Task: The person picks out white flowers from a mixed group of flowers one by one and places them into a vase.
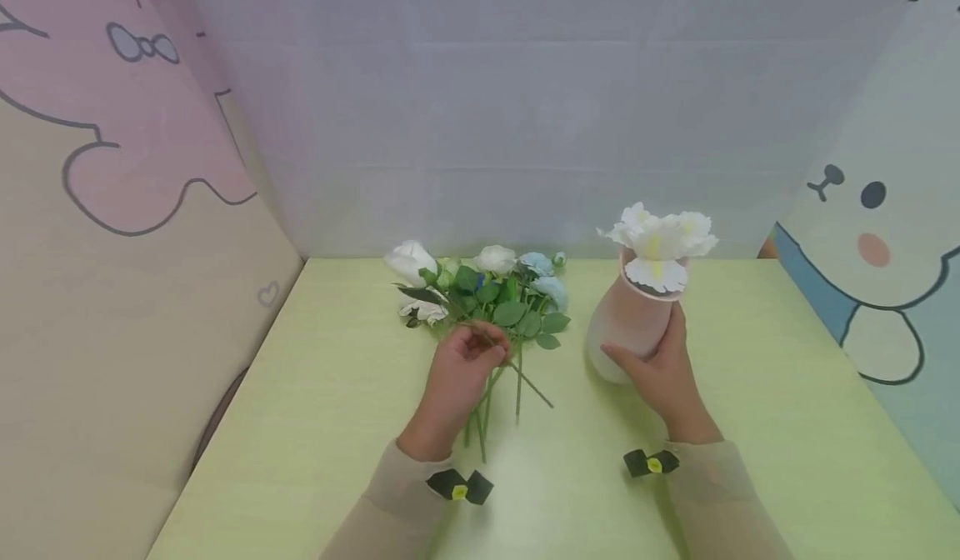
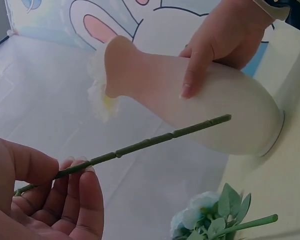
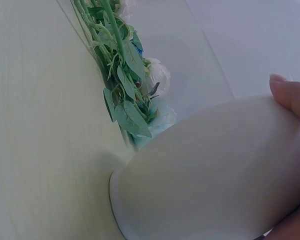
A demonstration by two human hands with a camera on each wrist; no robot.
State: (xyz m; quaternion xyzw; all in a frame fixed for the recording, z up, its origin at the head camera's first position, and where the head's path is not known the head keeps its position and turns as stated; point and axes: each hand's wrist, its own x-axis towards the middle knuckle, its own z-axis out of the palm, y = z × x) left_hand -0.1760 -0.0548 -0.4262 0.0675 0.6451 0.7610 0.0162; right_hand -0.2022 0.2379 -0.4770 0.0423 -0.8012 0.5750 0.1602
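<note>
My left hand (image 1: pixel 463 368) pinches a thin green flower stem (image 2: pixel 145 143) between thumb and fingers. The stem's cut end points toward the vase in the left wrist view; its flower head is hard to pick out among the others. Around a vase (image 1: pixel 628 317), pinkish at the neck and white below, my right hand (image 1: pixel 671 377) wraps its thumb and fingers. A ruffled white flower (image 1: pixel 660 239) with yellow streaks stands in the vase mouth. The vase base (image 3: pixel 121 205) is at the tabletop.
Beyond my left hand lies a bunch of artificial flowers: a white rose (image 1: pixel 411 262), pale blue blooms (image 1: pixel 551 291) and green leaves (image 1: pixel 510 313), stems toward me. The pale yellow table (image 1: pixel 315 393) meets a grey back wall (image 1: pixel 480 127). Cartoon-printed panels (image 1: pixel 142 293) flank it.
</note>
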